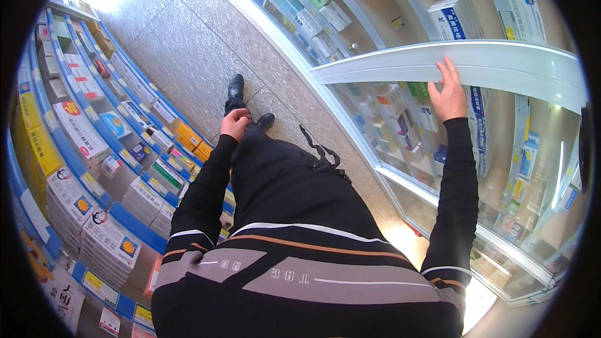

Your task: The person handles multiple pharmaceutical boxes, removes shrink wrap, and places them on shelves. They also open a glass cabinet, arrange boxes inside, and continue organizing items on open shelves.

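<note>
My right hand [448,91] is at the white metal frame [422,63] of a glass-fronted cabinet; its fingertips reach over the frame's lower edge, and whether they press on it cannot be told. Behind the glass, boxed medicines [453,19] stand on shelves, some close to that hand. My left hand [236,123] hangs in front of my dark trousers, its fingers curled loosely together, with no object visible in it. A black strap [324,150] dangles by my trousers, touched by neither hand.
Open shelves with blue edge strips [136,225] and price tags curve along the left, stacked with medicine cartons [110,244]. Grey floor tiles [188,33] run between shelves and cabinet. My black shoes [236,87] are on the floor. The cabinet's lower rail [413,188] borders the walkway at right.
</note>
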### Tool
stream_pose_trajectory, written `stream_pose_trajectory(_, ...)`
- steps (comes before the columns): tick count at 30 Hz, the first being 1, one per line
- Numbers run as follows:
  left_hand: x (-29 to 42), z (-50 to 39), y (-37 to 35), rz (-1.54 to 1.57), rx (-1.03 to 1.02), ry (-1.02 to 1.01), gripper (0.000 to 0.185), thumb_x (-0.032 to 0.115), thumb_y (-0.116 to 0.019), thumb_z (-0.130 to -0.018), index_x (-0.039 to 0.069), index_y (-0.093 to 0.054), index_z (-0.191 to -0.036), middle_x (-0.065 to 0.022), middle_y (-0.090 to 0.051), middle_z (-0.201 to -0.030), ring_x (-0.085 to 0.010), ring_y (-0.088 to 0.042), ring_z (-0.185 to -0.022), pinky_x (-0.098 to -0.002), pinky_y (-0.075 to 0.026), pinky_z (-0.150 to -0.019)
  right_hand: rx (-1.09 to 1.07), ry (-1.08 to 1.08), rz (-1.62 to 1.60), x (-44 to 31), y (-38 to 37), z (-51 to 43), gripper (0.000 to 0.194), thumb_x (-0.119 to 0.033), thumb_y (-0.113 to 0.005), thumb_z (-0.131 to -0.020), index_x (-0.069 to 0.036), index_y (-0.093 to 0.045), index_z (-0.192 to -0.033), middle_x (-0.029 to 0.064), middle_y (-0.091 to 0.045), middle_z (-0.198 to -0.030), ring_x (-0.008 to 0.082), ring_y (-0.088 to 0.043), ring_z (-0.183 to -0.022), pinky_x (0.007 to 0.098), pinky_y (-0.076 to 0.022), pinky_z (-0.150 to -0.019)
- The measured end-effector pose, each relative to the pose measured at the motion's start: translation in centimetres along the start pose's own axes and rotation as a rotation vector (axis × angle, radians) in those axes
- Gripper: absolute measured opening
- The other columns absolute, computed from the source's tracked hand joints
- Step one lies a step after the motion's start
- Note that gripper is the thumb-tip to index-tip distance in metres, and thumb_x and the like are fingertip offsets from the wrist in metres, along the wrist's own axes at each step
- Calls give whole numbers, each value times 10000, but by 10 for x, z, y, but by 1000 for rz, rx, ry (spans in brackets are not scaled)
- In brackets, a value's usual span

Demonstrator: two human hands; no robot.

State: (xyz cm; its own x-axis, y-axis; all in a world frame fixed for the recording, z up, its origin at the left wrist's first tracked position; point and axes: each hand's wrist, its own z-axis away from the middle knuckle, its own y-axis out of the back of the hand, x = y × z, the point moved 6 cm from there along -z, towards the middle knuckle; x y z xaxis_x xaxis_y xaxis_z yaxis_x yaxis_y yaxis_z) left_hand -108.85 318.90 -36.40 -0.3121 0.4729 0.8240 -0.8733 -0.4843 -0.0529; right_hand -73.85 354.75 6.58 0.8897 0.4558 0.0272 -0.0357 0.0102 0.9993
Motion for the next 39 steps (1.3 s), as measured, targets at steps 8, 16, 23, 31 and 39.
stream_pose_trajectory(8, 30, -9, 0, -78, -10, -78, 265, 78, -645, -873, -12, -711, -1114, -106, -760, -939, -174, -720, -836, -326, -580, -765, -26, -119, -151, 15, -17, 40, 589, -206, -681, -867, -29, -555, -1414, 131, -394, -1621, 348, -473, -1409, 437, -438, -1117)
stream_pose_trajectory(16, 72, -20, -15, -339, -87, -95, 282, 97, -654, -845, -24, -733, -1087, -105, -766, -935, -179, -727, -869, -321, -582, -791, 9, -198, -509, 31, -41, 54, 661, -235, -738, -842, -12, -536, -1431, 155, -435, -1584, 270, -706, -1037, 399, -566, -903)
stream_pose_trajectory(23, 98, -29, -15, -449, -92, -70, 321, 151, -687, -825, 1, -753, -1102, -126, -774, -964, -198, -736, -849, -351, -597, -789, 262, -20, -975, 13, -16, 29, 691, -175, -757, -872, -1, -484, -1482, 187, -432, -1576, 270, -711, -1077, 364, -584, -888)
stream_pose_trajectory(31, 131, -45, -7, -680, -132, -76, 400, 238, -660, -890, 12, -724, -1213, -147, -776, -998, -233, -750, -858, -374, -602, -800, 265, -192, -1454, -7, 1, 8, 724, -62, -693, -880, -5, -405, -1541, 262, -625, -1268, 165, -643, -922, 317, -552, -828)
stream_pose_trajectory(39, 149, -30, 63, -381, 202, -148, 411, 181, -632, -845, 26, -710, -1217, -118, -772, -1033, -230, -730, -923, -369, -581, -838, -132, -238, -1539, -76, -103, -64, 505, -80, -664, -926, -81, -546, -1417, 80, -617, -1338, 182, -700, -909, 302, -556, -666)
